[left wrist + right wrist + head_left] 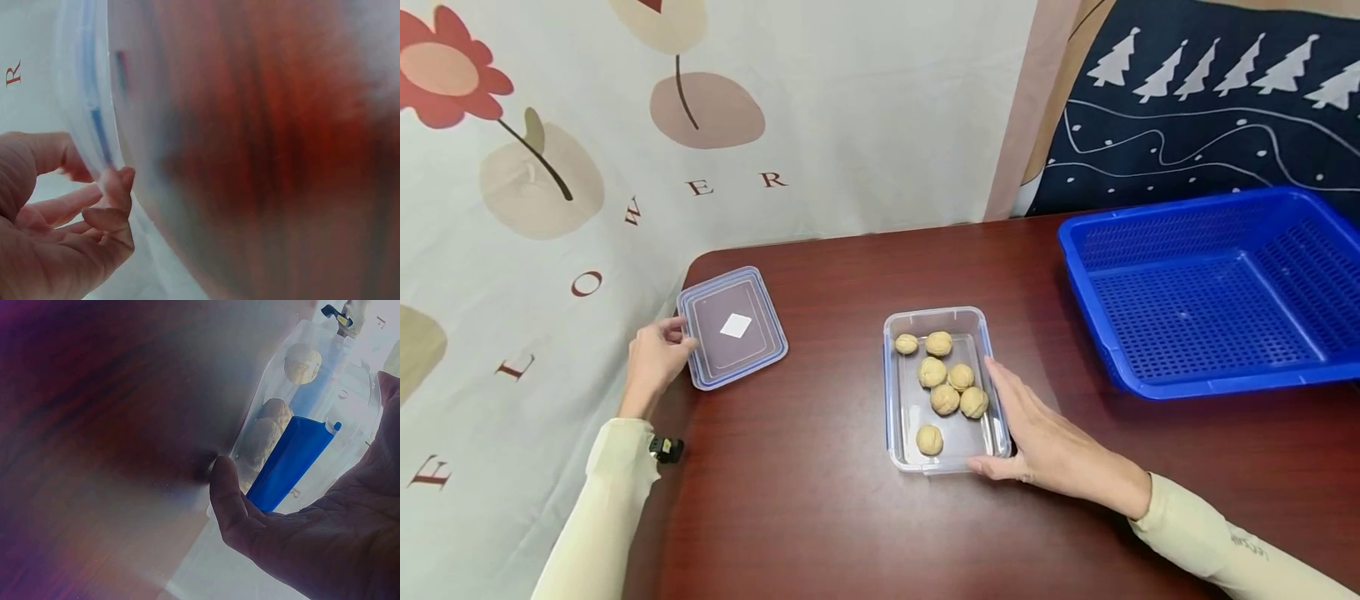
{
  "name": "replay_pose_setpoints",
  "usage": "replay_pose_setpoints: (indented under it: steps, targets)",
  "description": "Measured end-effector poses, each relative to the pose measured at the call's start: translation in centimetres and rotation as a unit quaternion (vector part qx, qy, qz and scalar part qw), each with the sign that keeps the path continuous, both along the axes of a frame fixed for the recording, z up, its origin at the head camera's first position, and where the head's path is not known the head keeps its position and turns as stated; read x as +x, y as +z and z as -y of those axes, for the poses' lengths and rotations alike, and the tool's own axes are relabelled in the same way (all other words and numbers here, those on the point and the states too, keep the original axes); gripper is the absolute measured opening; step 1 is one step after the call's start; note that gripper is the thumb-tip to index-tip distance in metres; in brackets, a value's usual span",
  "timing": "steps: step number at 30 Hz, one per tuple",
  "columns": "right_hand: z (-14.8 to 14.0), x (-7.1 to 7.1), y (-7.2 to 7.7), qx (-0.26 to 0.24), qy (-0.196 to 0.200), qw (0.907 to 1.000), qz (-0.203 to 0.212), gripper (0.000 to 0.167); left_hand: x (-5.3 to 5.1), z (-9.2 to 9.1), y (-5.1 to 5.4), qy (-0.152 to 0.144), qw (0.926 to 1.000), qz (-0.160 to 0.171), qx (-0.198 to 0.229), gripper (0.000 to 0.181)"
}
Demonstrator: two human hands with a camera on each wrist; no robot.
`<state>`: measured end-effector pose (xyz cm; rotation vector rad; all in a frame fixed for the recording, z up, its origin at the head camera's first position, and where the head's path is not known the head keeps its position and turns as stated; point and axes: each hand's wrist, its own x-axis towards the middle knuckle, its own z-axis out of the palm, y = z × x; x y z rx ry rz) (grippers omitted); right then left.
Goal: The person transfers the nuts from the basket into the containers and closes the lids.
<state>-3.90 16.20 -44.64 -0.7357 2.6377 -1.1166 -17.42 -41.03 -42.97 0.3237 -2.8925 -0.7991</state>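
At the table's left edge lies a clear square lid (707,354) with a blue seal and a white diamond-shaped label. My left hand (657,358) pinches its left rim between thumb and fingers; the rim (94,106) shows close up in the left wrist view. Near the middle of the table stands a clear plastic container (906,458) with blue side latches, holding several walnuts (944,399). My right hand (1048,442) holds the container at its near right corner, fingers along the right side and thumb at the front. A blue latch (294,462) shows beside my fingers in the right wrist view.
A large blue plastic basket (1097,325) stands at the right on the reddish-brown table (820,533). Behind and to the left hangs a pale cloth (880,125) with flowers and letters. A dark cloth (1187,142) with white trees hangs behind the basket.
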Motion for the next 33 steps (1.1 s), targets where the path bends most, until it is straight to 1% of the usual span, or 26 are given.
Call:
replay_pose_setpoints:
  steps: [3, 5, 6, 8, 11, 16, 18, 22, 24, 27, 30, 33]
  targets:
    - [0.0, 0.0, -0.1, -0.002, 0.001, 1.0, 0.0, 0.124, 0.5, -0.1, -0.6, 0.01, 0.9991, -0.038, 0.015, 0.046]
    - [-0.1, 0.2, -0.2, -0.004, -0.002, 1.0, 0.001, 0.124, 0.6, -0.3, -0.7, 0.006, 0.998, -0.057, 0.025, 0.043]
    - [-0.1, 0.3, -0.2, -0.004, -0.003, 1.0, 0.002, 0.124, 0.7, -0.5, -0.7, 0.005, 0.9977, -0.061, 0.029, 0.041]
    - [-0.1, 0.4, -0.3, -0.005, -0.006, 1.0, 0.004, 0.125, 1.1, -0.8, -0.6, 0.001, 0.9978, -0.06, 0.028, 0.039]
    - [-0.2, 0.5, -0.4, -0.003, -0.006, 0.9999, 0.008, 0.125, 1.6, -0.7, -0.6, 0.002, 0.9982, -0.049, 0.035, 0.038]
    - [0.0, 0.2, -0.3, 0.003, -0.003, 0.9999, 0.016, 0.126, 2.2, -0.1, -0.5, -0.003, 0.9987, -0.046, 0.02, 0.037]
    - [-0.1, 0.2, -0.2, 0.002, -0.004, 0.9998, 0.017, 0.126, 2.3, 0.0, -0.3, -0.009, 0.9987, -0.047, 0.016, 0.036]
    - [0.1, 0.0, -0.1, -0.005, 0.001, 0.9999, 0.016, 0.126, 3.4, 0.1, 0.1, -0.016, 0.9989, -0.038, 0.023, 0.037]
    - [0.1, 0.0, -0.1, -0.008, 0.002, 0.9998, 0.016, 0.126, 3.9, 0.0, 0.3, -0.023, 0.999, -0.032, 0.022, 0.038]
    - [0.1, 0.0, -0.2, -0.009, 0.001, 0.9998, 0.018, 0.126, 4.4, -0.5, 0.9, -0.039, 0.9986, -0.032, 0.017, 0.038]
    - [0.0, 0.1, -0.1, -0.01, -0.003, 0.9997, 0.021, 0.126, 4.8, -1.3, 1.6, -0.057, 0.9977, -0.033, 0.014, 0.038]
    - [-0.1, 0.1, -0.1, -0.01, -0.005, 0.9997, 0.024, 0.126, 5.1, -2.2, 2.3, -0.068, 0.9969, -0.038, 0.015, 0.038]
